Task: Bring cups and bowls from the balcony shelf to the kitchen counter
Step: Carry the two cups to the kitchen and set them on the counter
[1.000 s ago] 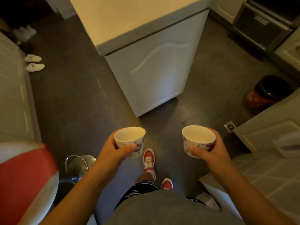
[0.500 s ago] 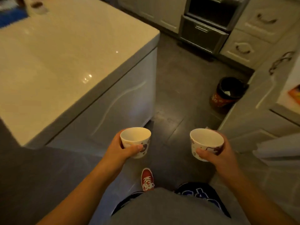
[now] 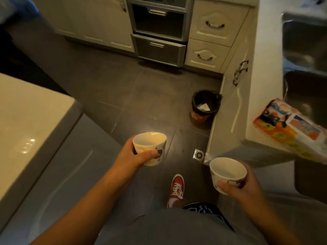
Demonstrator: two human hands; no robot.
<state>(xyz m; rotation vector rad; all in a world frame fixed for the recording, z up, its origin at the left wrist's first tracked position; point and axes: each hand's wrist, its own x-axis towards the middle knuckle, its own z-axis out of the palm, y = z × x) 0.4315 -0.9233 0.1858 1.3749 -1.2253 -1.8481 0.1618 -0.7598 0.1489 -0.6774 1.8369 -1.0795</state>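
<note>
The left hand (image 3: 131,156) grips one cup (image 3: 150,148) above the floor, left of the bin (image 3: 204,106), while the right hand (image 3: 242,184) grips a second cup (image 3: 227,174) nearer than the bin, beside the counter (image 3: 261,85) corner.

Person, seen from the head camera. Both forearms bare, no sleeves in view, no watch or rings visible on the left hand (image 3: 134,154) or the right hand (image 3: 244,186). Grey top (image 3: 177,228) fills the lower middle. Dark shorts (image 3: 203,208) with blue and white print. One red lace-up sneaker (image 3: 176,189), white laces, pale sole edge.
</note>
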